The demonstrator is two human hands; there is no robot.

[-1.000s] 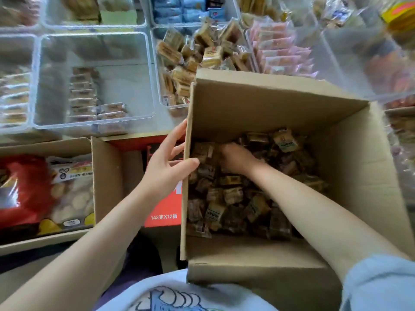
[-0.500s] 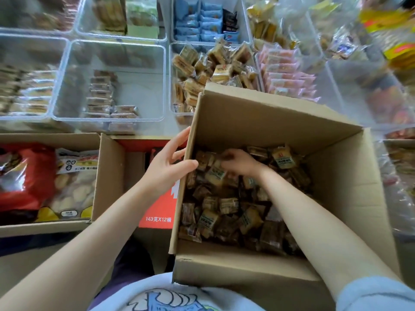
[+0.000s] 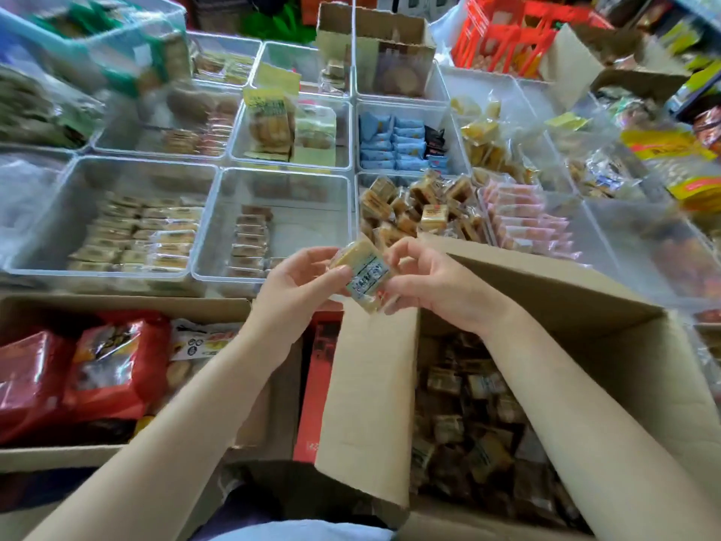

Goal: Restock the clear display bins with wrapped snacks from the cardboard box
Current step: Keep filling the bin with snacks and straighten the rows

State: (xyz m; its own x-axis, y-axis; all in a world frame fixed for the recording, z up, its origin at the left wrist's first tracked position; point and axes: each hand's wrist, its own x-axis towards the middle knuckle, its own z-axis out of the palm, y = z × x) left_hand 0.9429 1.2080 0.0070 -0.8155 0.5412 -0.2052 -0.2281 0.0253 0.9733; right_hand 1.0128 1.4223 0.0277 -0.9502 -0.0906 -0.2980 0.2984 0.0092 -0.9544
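Now both hands, left hand (image 3: 296, 285) and right hand (image 3: 433, 285), around wrapped snack (image 3: 361, 275)

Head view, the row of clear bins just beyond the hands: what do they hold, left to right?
Flat pale wrapped bars → short column of brown wrapped bars → heap of tan square wrapped snacks → pink wrapped packets.

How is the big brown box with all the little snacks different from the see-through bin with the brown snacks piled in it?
The brown cardboard box is opaque, while the clear plastic bin lets you see through its walls. The box sits nearest the person; the bin lies beyond it, among other bins. The box is much bigger than the bin. Both hold heaps of small brown wrapped snacks.
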